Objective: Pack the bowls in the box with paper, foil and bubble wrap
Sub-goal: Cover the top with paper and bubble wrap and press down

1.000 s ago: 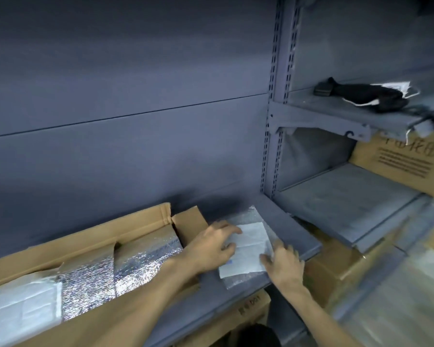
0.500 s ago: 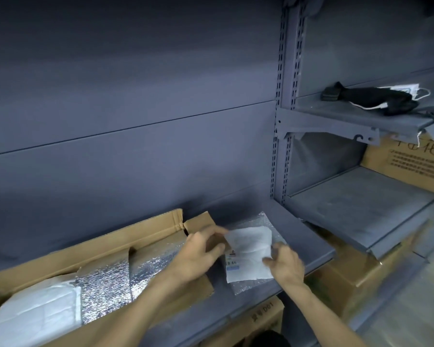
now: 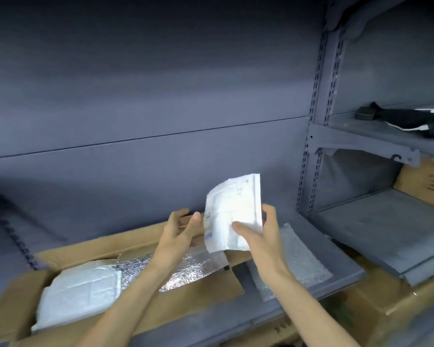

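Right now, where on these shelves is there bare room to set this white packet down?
Free: the lower right shelf, bare up to the printed carton; a strip of the front shelf behind the bubble wrap. Crowded: the open box, full of foil and a white bundle.

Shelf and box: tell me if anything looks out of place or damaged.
Nothing looks damaged. The bubble wrap sheet lies loose on the shelf beside the open box, its near corner overhanging the shelf's front edge. The white packet is held up in the right hand.
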`<state>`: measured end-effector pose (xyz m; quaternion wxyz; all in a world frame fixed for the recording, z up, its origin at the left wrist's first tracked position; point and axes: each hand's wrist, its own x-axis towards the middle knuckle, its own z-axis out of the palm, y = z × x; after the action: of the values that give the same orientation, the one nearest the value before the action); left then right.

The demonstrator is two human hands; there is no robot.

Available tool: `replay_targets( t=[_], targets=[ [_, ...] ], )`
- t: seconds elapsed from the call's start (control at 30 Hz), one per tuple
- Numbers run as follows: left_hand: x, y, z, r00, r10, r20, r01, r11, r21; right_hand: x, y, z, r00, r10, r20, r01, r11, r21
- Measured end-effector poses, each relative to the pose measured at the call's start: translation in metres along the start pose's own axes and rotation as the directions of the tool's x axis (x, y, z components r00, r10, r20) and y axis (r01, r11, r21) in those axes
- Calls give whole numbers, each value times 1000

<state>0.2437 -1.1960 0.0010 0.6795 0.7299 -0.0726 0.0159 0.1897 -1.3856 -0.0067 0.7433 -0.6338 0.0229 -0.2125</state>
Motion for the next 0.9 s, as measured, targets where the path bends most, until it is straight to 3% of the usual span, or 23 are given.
replay_targets(
  t=[0.1,0.2,0.3,0.37,0.5,0.63,0.77,0.83,0.9],
  targets=[
    [-11,0,-34,997,-76,-14,76,997,-17,-7,14,31,992,82,96,-89,993,73],
    [-20,-7,-67,999,-35,-39,35,999,-6,-13,29,60,979,114,167,-121,992,34],
    [-27,-18,-92,989,-13,-148,30,993,115,-17,44,78,963,143,228,-115,985,-132],
    [-31,-27,-102,983,-10,-185,59,962,265,-16,52,83,956,114,269,-18,941,-337],
    [-35,-42,-109,982,-28,-189,141,773,618,-12,62,98,895,107,434,244,696,-675],
    [-31,-54,-120,975,-87,-203,210,649,731,-11,67,108,849,184,495,330,547,-769],
    [-30,-62,-125,969,-193,-152,222,429,876,-6,70,102,815,218,536,439,371,-818],
    [-29,-63,-124,986,-76,-148,163,267,950,-2,71,98,799,236,553,482,299,-824],
    [-25,-60,-126,995,88,-41,29,134,991,4,71,95,784,257,565,506,262,-822]
  ],
)
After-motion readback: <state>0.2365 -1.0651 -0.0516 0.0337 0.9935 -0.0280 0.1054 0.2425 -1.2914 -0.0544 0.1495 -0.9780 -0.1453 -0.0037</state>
